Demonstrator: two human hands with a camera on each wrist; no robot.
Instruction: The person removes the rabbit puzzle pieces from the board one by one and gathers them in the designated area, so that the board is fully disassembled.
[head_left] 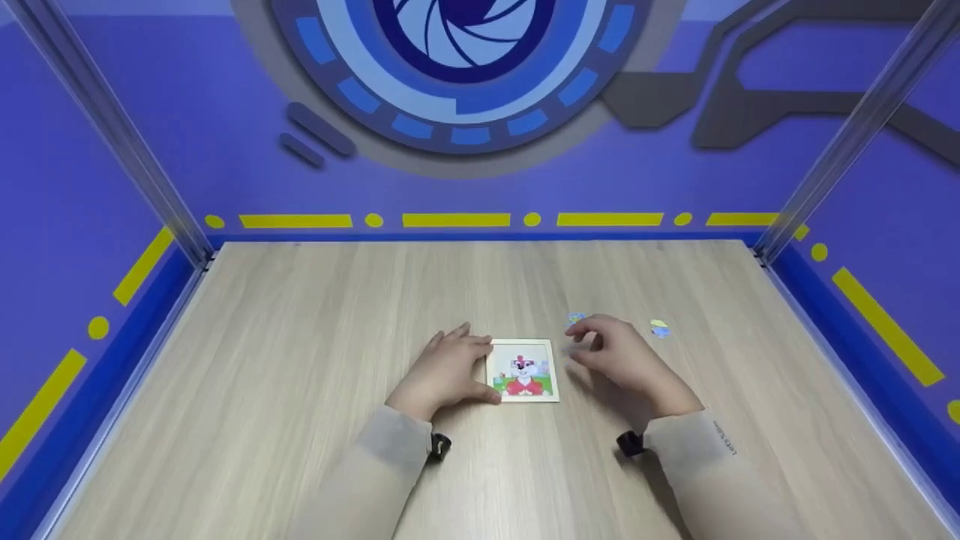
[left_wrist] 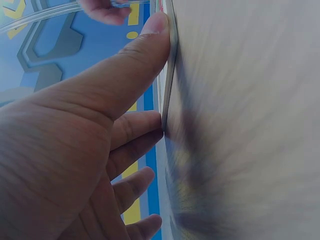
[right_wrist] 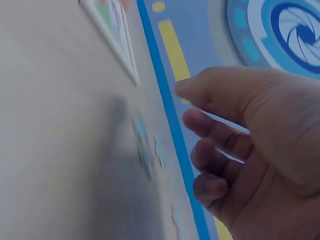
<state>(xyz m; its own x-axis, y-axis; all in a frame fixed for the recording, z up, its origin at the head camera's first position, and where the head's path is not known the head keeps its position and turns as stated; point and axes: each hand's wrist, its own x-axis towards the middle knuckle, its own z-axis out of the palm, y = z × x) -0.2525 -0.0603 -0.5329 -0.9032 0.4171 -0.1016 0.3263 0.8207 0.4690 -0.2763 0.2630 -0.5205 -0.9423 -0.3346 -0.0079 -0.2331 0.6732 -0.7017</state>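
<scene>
A small square picture puzzle in a pale frame (head_left: 556, 375) lies on the table, showing a red-and-white cartoon animal. My left hand (head_left: 448, 371) rests along its left side. The thumb (left_wrist: 156, 25) presses on the frame near its lower left corner, and straight fingers touch the upper left. To the right of the frame, my right hand (head_left: 619, 352) hovers over the table with loosely bent fingers and nothing between them. A blue puzzle piece (head_left: 576, 318) lies just beyond its fingertips. In the right wrist view, a blurred piece (right_wrist: 143, 145) shows below the hand.
Another puzzle piece (head_left: 658, 328), blue and yellow, lies farther right on the wooden table (head_left: 300, 337). Blue printed walls (head_left: 480, 187) with metal corner posts (head_left: 847, 127) enclose the back and both sides.
</scene>
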